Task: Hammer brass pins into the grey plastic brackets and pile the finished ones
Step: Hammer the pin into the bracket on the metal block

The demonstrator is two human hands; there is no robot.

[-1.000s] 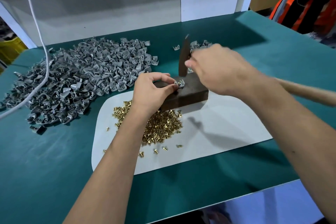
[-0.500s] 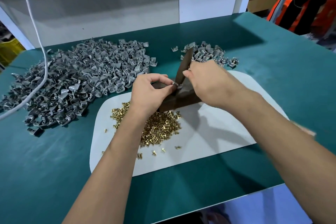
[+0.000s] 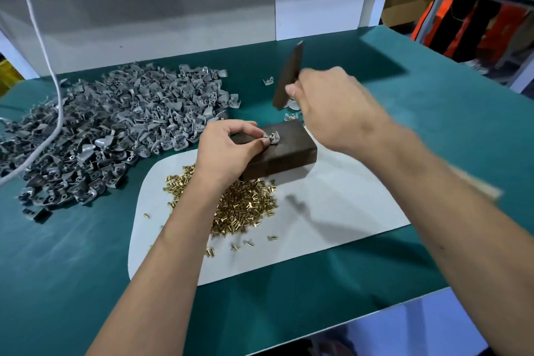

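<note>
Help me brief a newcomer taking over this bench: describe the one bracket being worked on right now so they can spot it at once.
Start at the white mat on the green table, then the dark block at its far edge. On top sits a single grey plastic bracket, pinched by the left hand. Unlike the loose bracket heap to the left, it lies alone, under the raised hammer.

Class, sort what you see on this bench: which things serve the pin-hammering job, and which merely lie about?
In use: left hand, bracket, dark block, right hand, hammer head, brass pins, bracket heap, white mat.

Lying about: white cable, orange bags.
</note>
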